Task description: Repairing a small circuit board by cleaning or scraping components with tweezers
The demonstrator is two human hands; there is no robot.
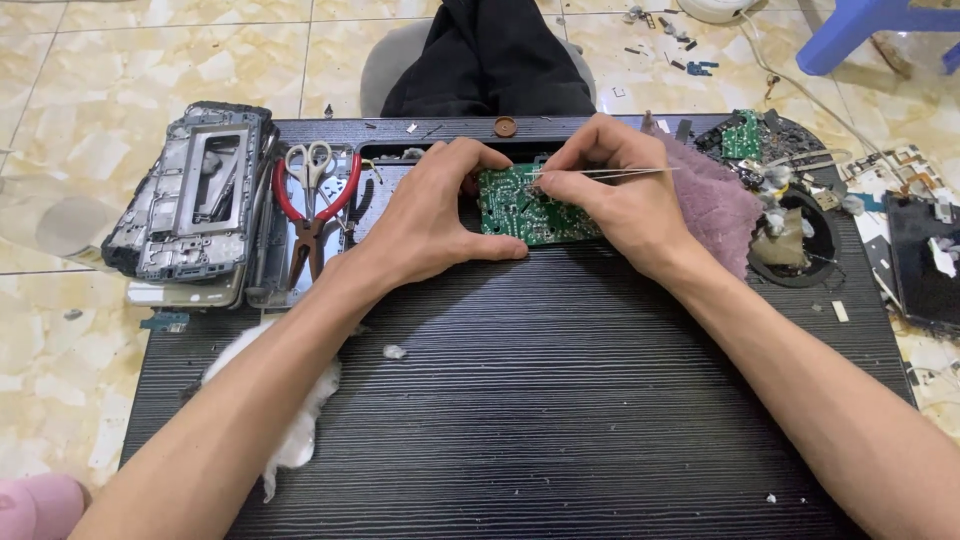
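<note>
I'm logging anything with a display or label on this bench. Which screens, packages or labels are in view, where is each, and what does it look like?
Dark screen panel: right edge of the table, flat black rectangle, white scraps on it.
Stacked phone frames: far left, grey metal rectangles, screens not visible.
No packages, labels or signs can be made out.

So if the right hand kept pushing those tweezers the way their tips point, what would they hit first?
The right hand holds tweezers whose tips point left, already over the green circuit board. Going on, they would probably meet the left hand, its fingers curled over the board's top edge, though depth is unclear.
</note>
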